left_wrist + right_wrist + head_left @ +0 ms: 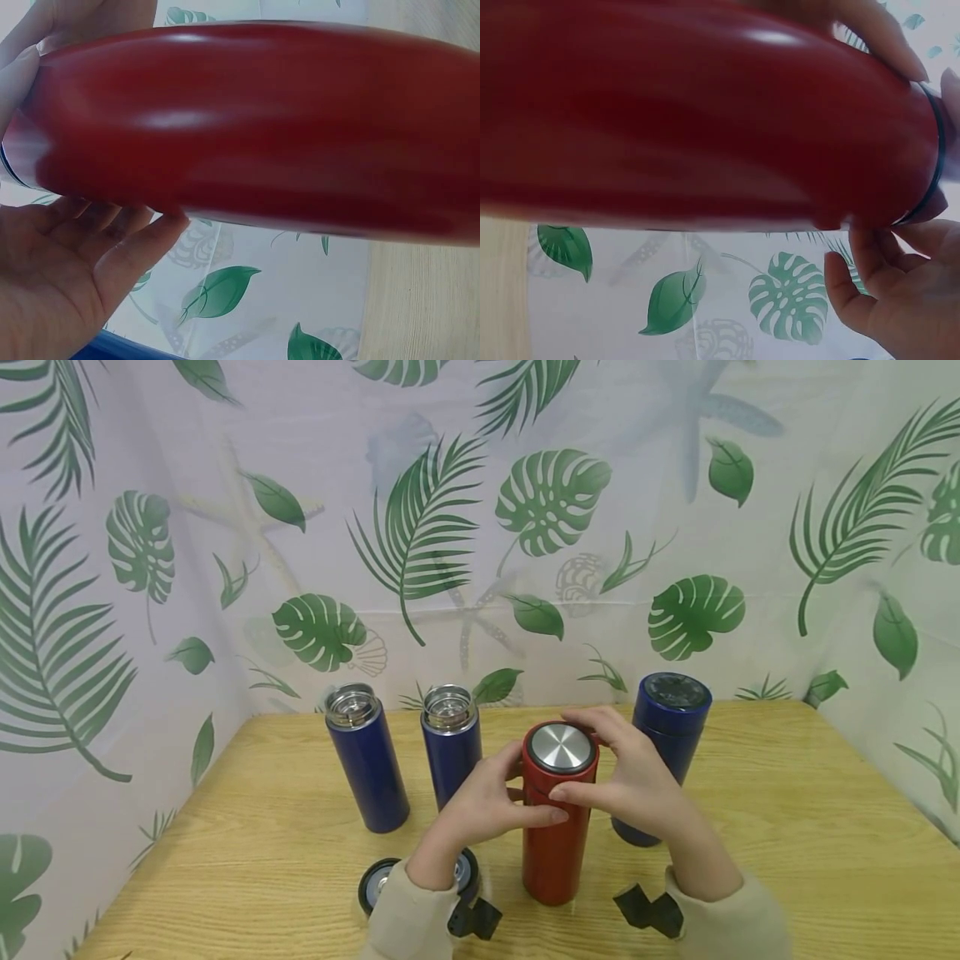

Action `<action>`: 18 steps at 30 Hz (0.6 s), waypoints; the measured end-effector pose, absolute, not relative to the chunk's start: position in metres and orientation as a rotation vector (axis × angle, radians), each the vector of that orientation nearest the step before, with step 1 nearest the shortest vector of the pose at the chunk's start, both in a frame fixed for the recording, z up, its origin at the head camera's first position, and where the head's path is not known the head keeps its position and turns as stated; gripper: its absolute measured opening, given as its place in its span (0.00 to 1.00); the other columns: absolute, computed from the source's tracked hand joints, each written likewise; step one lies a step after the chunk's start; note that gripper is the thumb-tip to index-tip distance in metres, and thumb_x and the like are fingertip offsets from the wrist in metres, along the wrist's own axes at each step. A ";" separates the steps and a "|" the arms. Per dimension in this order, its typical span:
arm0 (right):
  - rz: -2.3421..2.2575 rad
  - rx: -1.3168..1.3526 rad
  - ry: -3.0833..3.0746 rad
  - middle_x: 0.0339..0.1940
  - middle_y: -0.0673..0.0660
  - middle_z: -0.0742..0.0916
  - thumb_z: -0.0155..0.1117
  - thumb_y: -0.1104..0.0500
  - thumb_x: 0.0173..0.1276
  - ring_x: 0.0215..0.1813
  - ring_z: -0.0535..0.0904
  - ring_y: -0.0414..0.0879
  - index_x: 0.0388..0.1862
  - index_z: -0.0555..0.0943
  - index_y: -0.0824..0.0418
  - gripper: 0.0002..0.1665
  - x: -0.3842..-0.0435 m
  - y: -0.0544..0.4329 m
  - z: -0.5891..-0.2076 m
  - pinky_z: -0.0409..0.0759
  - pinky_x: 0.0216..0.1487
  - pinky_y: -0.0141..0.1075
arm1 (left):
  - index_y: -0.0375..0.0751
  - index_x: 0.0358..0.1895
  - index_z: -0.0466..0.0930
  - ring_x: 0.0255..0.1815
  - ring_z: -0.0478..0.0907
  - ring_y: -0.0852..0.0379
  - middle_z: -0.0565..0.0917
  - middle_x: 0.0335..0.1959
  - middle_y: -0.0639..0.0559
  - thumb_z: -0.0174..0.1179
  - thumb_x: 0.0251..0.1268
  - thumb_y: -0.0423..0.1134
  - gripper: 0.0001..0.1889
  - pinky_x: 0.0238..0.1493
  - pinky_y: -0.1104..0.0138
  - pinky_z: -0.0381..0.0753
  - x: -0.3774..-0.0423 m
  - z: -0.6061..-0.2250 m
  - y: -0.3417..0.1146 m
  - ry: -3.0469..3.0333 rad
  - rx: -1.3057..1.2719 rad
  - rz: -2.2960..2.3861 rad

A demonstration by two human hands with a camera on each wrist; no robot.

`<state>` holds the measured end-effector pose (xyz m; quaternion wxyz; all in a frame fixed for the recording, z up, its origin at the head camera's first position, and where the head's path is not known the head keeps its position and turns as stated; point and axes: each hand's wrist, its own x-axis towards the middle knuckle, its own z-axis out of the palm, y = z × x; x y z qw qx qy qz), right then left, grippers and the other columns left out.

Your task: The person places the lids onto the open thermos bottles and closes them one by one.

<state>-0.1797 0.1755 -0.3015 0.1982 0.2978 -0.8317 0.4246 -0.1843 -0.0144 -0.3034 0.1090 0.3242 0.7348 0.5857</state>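
A red thermos (553, 860) stands upright near the front of the table, capped by a red lid (561, 748) with a shiny steel disc on top. My left hand (480, 802) grips it from the left just below the lid, thumb across the front. From the other side my right hand (637, 781) holds the lid, its thumb at the lower edge and its fingers around the far side. The red body (262, 127) fills much of the left wrist view; in the right wrist view a dark seam (939, 142) rings it beside the fingers.
Two blue thermoses without lids, one at far left (371, 777) and one nearer the middle (450, 752), show steel mouths. A lidded blue thermos (675, 718) stands behind my right hand. Loose round lids (371, 885) lie by my left sleeve. A leaf-print cloth (465, 635) hangs behind the table.
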 end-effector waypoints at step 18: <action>1.965 1.175 -2.140 0.51 0.57 0.76 0.60 0.68 0.57 0.51 0.73 0.45 0.63 0.59 0.69 0.35 -0.189 0.181 -0.309 0.72 0.50 0.35 | 0.44 0.60 0.63 0.51 0.71 0.59 0.73 0.53 0.51 0.66 0.47 0.31 0.34 0.43 0.69 0.75 -0.197 -0.322 -0.013 2.147 0.962 1.745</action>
